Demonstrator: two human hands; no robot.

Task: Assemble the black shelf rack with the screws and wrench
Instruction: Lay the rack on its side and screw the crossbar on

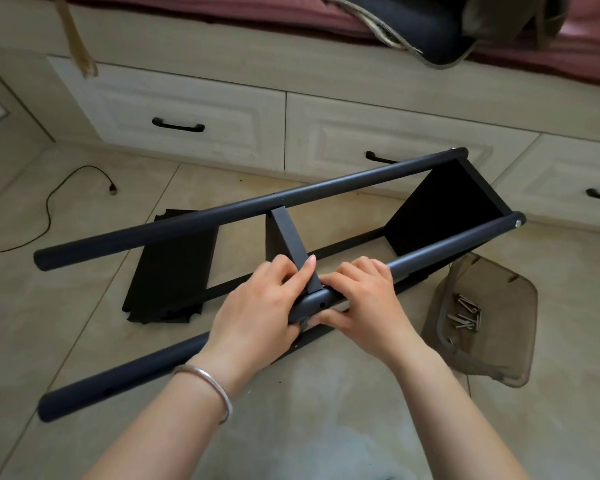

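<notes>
rack: black metal shelf rack (291,216) lay on its side on the beige tiled floor (326,393), in front of the cream drawer unit (194,109); one black end panel (440,216) already sat between the two round black tubes.
joint: narrow black shelf panel (293,251) stood edge-on against the near round tube (312,304), just beside an open screw hole in that tube.
left hand: left hand (257,306) wrapped the near tube, forefinger laid up along the panel edge.
right hand: right hand (357,299) gripped the same tube from the other side, fingertips at the panel's foot.
step: judged as lining up panel with hole before screwing. Best done by holding the panel square and steady, confirming the hole matched, and starting the screw by hand.
screws: silver screws (465,311) lay in a translucent brown plastic tray (499,358), near the right hand.
wrench: could not pick it out.
spares: flat black panels (170,271) lay on the floor under the rack.
</notes>
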